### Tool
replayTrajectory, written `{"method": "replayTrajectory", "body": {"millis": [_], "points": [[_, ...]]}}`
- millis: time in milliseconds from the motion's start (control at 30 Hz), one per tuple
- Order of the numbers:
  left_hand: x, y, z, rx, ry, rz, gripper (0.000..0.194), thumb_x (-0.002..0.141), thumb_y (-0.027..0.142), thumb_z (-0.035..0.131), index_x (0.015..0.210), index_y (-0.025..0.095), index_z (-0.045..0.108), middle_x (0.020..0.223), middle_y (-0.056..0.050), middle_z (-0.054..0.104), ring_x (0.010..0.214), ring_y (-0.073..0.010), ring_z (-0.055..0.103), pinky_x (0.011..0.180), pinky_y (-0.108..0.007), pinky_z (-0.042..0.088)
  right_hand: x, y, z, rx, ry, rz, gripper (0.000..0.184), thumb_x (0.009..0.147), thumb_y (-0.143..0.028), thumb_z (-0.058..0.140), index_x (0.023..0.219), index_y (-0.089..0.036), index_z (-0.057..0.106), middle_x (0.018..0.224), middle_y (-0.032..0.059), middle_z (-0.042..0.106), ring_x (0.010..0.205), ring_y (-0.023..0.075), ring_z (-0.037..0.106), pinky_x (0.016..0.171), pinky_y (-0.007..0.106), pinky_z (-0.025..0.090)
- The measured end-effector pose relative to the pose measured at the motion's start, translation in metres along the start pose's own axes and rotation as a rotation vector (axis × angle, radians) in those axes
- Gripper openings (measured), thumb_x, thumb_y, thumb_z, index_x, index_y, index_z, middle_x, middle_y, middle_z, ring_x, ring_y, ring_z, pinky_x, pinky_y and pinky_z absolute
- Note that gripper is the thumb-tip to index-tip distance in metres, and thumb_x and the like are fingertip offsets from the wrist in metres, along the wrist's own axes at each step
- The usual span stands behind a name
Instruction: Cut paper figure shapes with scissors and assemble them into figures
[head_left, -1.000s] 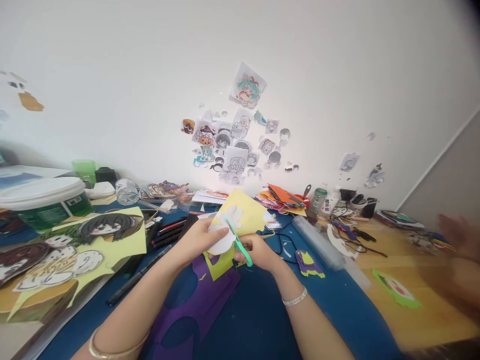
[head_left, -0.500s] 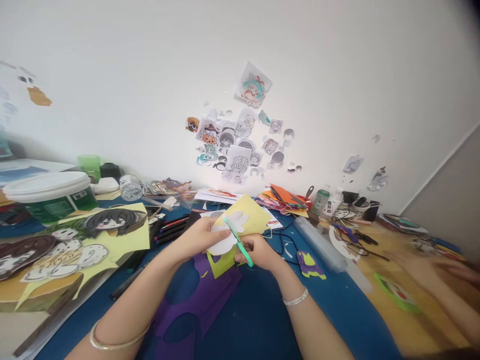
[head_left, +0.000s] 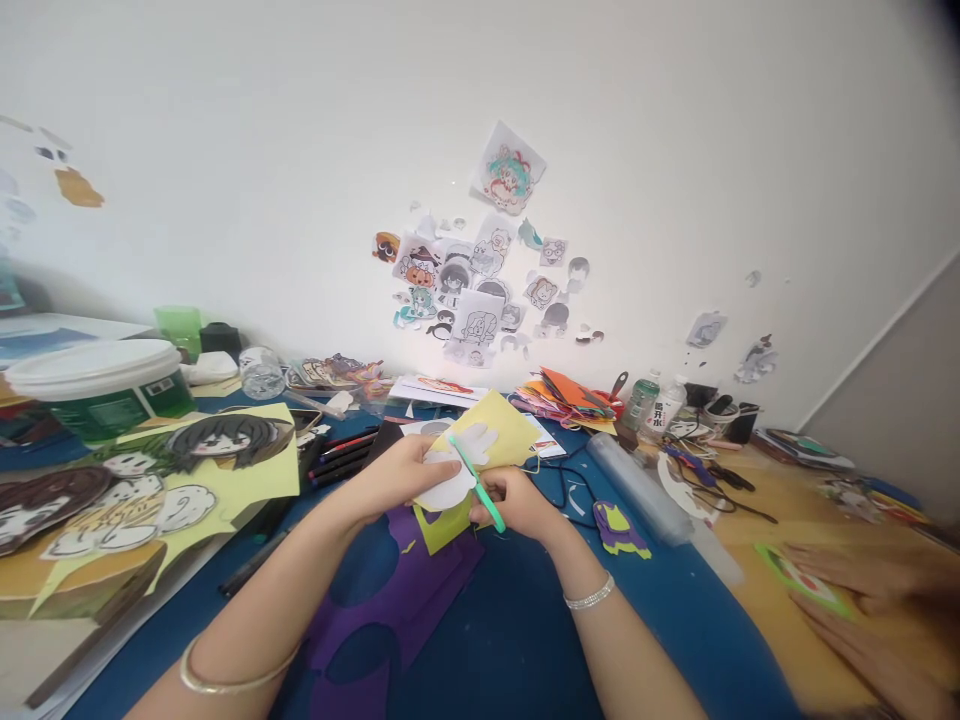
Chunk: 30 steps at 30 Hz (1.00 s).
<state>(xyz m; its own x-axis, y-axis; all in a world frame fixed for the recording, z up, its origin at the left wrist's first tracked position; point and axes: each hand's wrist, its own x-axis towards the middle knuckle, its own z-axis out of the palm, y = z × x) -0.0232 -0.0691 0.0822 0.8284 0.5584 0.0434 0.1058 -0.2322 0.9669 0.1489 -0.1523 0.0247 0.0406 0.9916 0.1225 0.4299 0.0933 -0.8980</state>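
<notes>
My left hand [head_left: 409, 468] pinches a white paper cutout [head_left: 448, 488] together with a yellow sheet [head_left: 508, 425], its thumb lying on top of the white paper. A pair of mint-green scissors [head_left: 480, 482] is held in my right hand [head_left: 517, 503], seen nearly edge-on. The blades slant up and left across the papers, close to my left thumb. Curled fingers partly hide the scissors' handles. Purple paper [head_left: 442, 605] with rounded openings cut out of it lies on the blue table covering below.
At left are a white-lidded tub [head_left: 97, 385] and drawn cutouts on yellow paper [head_left: 270, 475]. Markers [head_left: 345, 460] lie behind my left forearm. On the right are a clear plastic roll [head_left: 637, 485], a purple-yellow cutout [head_left: 621, 530] and another person's hands [head_left: 847, 590] on a green-edged piece.
My hands, the scissors and the papers look almost unchanged. At the right, the other person's hands have come down onto the green-edged piece.
</notes>
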Motion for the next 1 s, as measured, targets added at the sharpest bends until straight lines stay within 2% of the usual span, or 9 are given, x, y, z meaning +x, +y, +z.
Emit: {"method": "replayTrajectory", "body": {"millis": [200, 333, 433, 633, 800, 900, 1000], "points": [[0.002, -0.003, -0.001, -0.012, -0.004, -0.001, 0.033, 0.065, 0.039, 0.061, 0.085, 0.013, 0.063, 0.066, -0.002, 0.063, 0.055, -0.0138, 0.054, 0.045, -0.019, 0.037, -0.001, -0.001, -0.001, -0.021, 0.005, 0.006, 0.033, 0.057, -0.032, 0.071, 0.052, -0.016, 0.043, 0.047, -0.0086, 0.032, 0.046, 0.0051, 0.028, 0.041, 0.019, 0.022], [0.004, -0.003, -0.002, 0.070, 0.052, 0.030, 0.039, 0.066, 0.041, 0.060, 0.091, 0.011, 0.063, 0.068, -0.004, 0.064, 0.057, -0.0158, 0.054, 0.046, -0.020, 0.039, 0.000, 0.000, -0.002, -0.062, 0.035, -0.010, 0.038, 0.056, -0.036, 0.073, 0.051, -0.016, 0.041, 0.047, -0.0085, 0.031, 0.046, 0.0049, 0.027, 0.041, 0.018, 0.021], [0.007, -0.006, 0.000, 0.056, 0.104, 0.085, 0.041, 0.065, 0.045, 0.060, 0.088, 0.011, 0.064, 0.066, -0.003, 0.063, 0.057, -0.0164, 0.055, 0.046, -0.021, 0.039, 0.001, 0.000, -0.003, -0.064, 0.059, -0.035, 0.042, 0.054, -0.041, 0.073, 0.051, -0.016, 0.040, 0.048, -0.0084, 0.030, 0.047, 0.0047, 0.026, 0.042, 0.018, 0.020], [0.014, -0.015, 0.018, -0.329, 0.204, 0.090, 0.047, 0.063, 0.048, 0.064, 0.093, 0.012, 0.062, 0.078, -0.006, 0.067, 0.066, -0.0179, 0.059, 0.056, -0.024, 0.044, 0.001, -0.009, -0.002, 0.199, 0.035, -0.065, 0.046, 0.055, -0.055, 0.068, 0.061, -0.014, 0.049, 0.056, -0.0038, 0.044, 0.053, 0.0079, 0.038, 0.049, 0.020, 0.030], [0.014, -0.014, 0.030, -0.587, 0.261, 0.094, 0.046, 0.064, 0.044, 0.067, 0.098, 0.013, 0.060, 0.082, -0.007, 0.067, 0.073, -0.0184, 0.061, 0.063, -0.025, 0.046, 0.000, -0.010, 0.000, 0.264, 0.064, -0.100, 0.045, 0.055, -0.054, 0.069, 0.061, -0.013, 0.051, 0.056, -0.0029, 0.047, 0.052, 0.0080, 0.039, 0.050, 0.021, 0.031], [0.012, -0.011, 0.031, -0.580, 0.189, 0.051, 0.038, 0.064, 0.040, 0.068, 0.090, 0.013, 0.061, 0.075, -0.005, 0.066, 0.067, -0.0158, 0.059, 0.060, -0.024, 0.045, 0.001, -0.007, -0.001, 0.311, 0.098, -0.134, 0.038, 0.057, -0.047, 0.070, 0.065, -0.013, 0.056, 0.059, -0.0018, 0.053, 0.056, 0.0100, 0.045, 0.054, 0.022, 0.037], [0.010, -0.010, 0.030, -0.475, 0.091, 0.004, 0.033, 0.060, 0.038, 0.071, 0.076, 0.011, 0.061, 0.059, -0.002, 0.060, 0.051, -0.0111, 0.052, 0.049, -0.022, 0.040, 0.001, -0.006, -0.004, 0.336, 0.095, -0.177, 0.030, 0.060, -0.038, 0.070, 0.075, -0.014, 0.062, 0.068, 0.0003, 0.059, 0.064, 0.0136, 0.052, 0.063, 0.027, 0.043]]}}
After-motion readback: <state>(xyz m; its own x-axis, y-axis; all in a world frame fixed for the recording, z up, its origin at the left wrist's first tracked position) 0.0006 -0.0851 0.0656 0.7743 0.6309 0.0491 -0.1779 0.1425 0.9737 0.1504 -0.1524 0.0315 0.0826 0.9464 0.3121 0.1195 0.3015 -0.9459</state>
